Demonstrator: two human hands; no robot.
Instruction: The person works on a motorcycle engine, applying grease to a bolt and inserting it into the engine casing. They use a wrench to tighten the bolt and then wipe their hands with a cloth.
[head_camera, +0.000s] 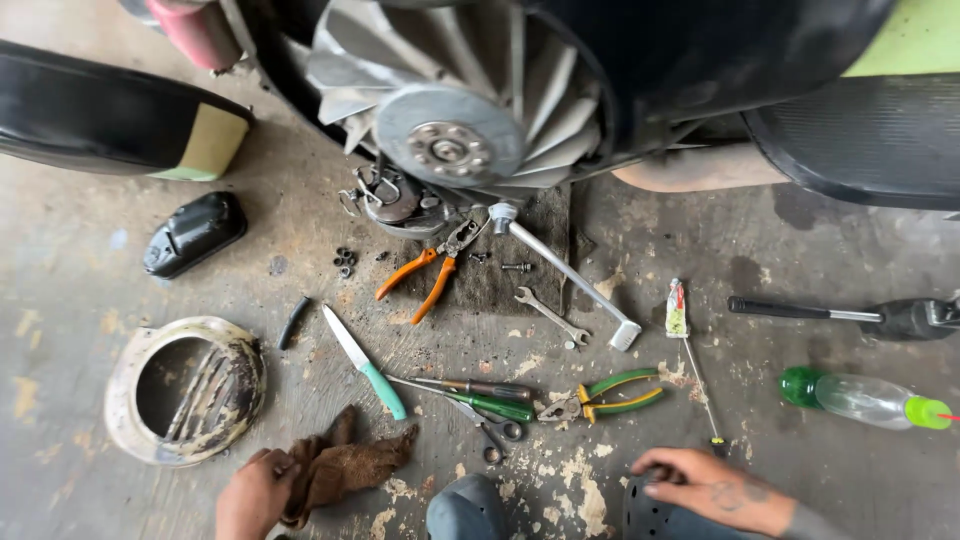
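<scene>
We see our left hand (255, 495) at the bottom edge, fingers closed on a brown rag (340, 465) that lies crumpled on the concrete floor (90, 300). Our right hand (705, 485) rests lower right, fingers curled over the rim of a dark perforated part (645, 515); we cannot tell whether it truly grips it.

Between the hands, tools are spread on the floor: a knife with a teal handle (365, 363) just above the rag, two screwdrivers (480, 397) and scissors (490, 432) beside it, and green-handled pliers (605, 395) to their right. Orange-handled pliers (425, 275) lie on a dark mat (520, 270) with a small spanner (552, 317) and a long ratchet wrench (565, 275).

As for containers, a clear plastic bottle with green ends (860, 398) lies on its side at the right; we cannot make out any contents. A small tube (677, 308) lies near it. A round, rusty cowl (185, 390) sits at the left with its hollow facing up. Above, a finned metal fan wheel (450, 100) is exposed on the machine.
</scene>
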